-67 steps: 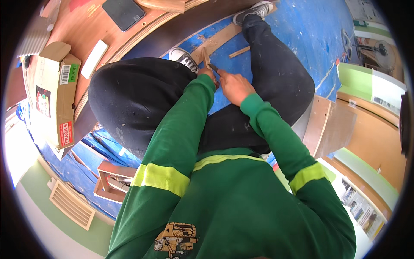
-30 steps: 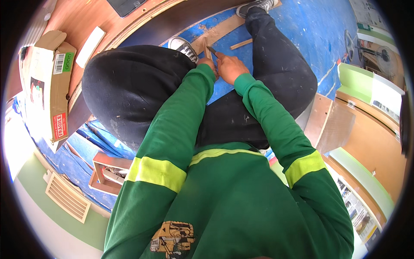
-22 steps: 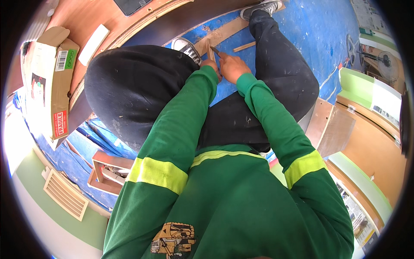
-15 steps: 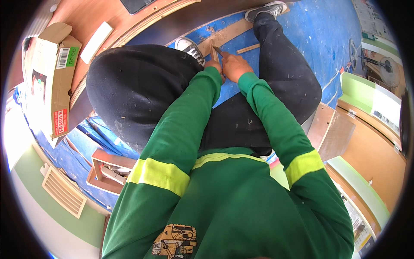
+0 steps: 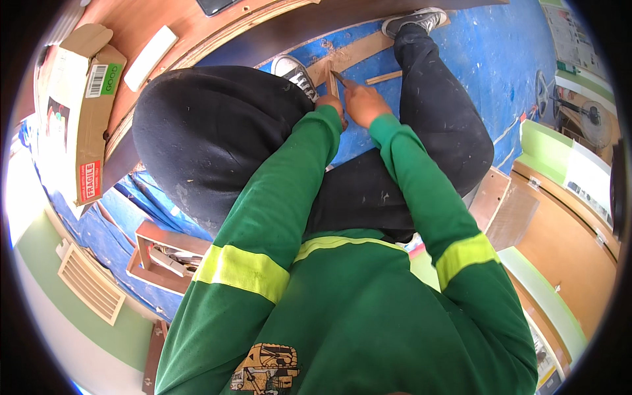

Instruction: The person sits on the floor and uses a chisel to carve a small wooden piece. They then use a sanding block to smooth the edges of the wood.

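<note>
My left hand (image 5: 332, 105) is closed round the lower end of a narrow wooden strip (image 5: 330, 80), which stands out away from me between my legs. Its far end rests at a flat board (image 5: 362, 49) on the blue-covered floor. In my right hand (image 5: 365, 105) is a knife (image 5: 338, 77), its dark blade pointing up and left against the strip's right side. The knife's handle is hidden in my fingers. Pale shavings (image 5: 339, 55) lie around the strip's far end. A second thin stick (image 5: 384, 78) lies on the floor just right of my hands.
My left shoe (image 5: 291, 74) is close beside the strip. On the left, a cardboard box (image 5: 99, 128) and a white piece (image 5: 151, 58) rest on a wooden surface. Below stands a wooden tray (image 5: 158, 276) of tools. A fan (image 5: 596, 122) and wooden cabinet panels (image 5: 566, 243) are at the right.
My right hand and the knife have drawn slightly back from the strip's far end, with a small gap opening between my hands. The whole view has shifted a little.
</note>
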`<control>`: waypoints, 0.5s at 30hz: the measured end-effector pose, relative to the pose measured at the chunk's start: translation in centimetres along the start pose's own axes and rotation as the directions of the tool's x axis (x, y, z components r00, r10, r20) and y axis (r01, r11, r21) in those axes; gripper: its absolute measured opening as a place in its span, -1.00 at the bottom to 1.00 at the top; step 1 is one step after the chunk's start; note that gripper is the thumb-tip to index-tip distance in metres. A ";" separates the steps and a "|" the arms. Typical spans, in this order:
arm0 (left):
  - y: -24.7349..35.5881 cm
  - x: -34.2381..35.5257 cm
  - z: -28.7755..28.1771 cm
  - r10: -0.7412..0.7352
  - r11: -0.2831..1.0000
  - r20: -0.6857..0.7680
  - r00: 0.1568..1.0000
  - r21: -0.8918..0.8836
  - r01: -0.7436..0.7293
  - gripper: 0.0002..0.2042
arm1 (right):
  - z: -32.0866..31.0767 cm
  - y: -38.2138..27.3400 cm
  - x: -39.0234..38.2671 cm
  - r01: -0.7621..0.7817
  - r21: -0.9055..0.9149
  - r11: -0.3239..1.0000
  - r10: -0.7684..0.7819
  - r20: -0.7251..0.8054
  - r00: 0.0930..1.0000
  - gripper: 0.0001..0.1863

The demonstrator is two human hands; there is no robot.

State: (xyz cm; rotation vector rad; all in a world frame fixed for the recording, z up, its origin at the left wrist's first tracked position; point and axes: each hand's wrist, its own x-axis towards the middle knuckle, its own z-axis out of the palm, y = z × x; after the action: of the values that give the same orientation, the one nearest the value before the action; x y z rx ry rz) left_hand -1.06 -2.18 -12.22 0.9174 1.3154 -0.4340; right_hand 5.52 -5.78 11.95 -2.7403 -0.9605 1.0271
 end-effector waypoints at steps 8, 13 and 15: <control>4.0 -7.8 -1.9 -0.192 0.866 0.137 0.972 -0.442 0.233 -0.81 | 0.9 0.6 0.9 0.018 0.016 1.000 -0.018 -0.049 0.999 -0.57; 4.0 -8.4 -2.7 -0.170 0.847 0.139 0.976 -0.486 0.217 -0.77 | 1.1 1.2 0.9 0.047 -0.035 0.998 -0.049 -0.055 0.997 -0.58; 4.1 -7.8 -3.0 -0.123 0.895 0.180 0.976 -0.405 0.187 -0.77 | 1.2 0.9 0.2 0.082 -0.003 0.997 -0.083 -0.031 0.996 -0.58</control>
State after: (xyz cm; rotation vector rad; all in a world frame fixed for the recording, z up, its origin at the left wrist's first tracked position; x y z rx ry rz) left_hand -1.80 0.85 -3.44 0.4117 1.2815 -0.3169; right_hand 5.39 -6.59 10.66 -2.6849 -1.0608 0.9679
